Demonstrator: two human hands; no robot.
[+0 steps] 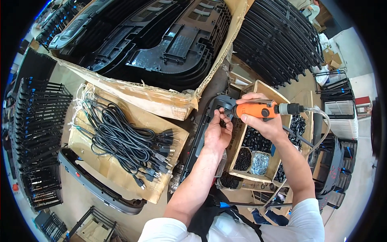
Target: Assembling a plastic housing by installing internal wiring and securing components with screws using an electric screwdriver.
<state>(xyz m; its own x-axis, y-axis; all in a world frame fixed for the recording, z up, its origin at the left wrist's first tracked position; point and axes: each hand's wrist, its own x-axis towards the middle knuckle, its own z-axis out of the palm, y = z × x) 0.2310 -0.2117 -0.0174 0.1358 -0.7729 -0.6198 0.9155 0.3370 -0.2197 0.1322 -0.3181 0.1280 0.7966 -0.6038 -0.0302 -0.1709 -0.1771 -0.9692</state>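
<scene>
My right hand (269, 127) is wrapped round an orange air screwdriver (254, 109), with a clear hose running from its rear end. The tool points left at the end of a long dark plastic part (219, 103). Beside the driver's nose, my left hand (218, 133) has its fingers pinched together against that part. Whatever sits between those fingertips is too small to make out. The driver's tip is hidden at the part's edge and my fingers.
A worn cardboard box (161, 99) of stacked black plastic covers (177, 48) stands ahead. Bundled black power cords (121, 133) lie on cardboard at left, near a curved grey part (100, 193). At right, a wooden tray (252, 176) holds black pieces and silver screws (260, 163). Black frames (278, 40) stand beyond.
</scene>
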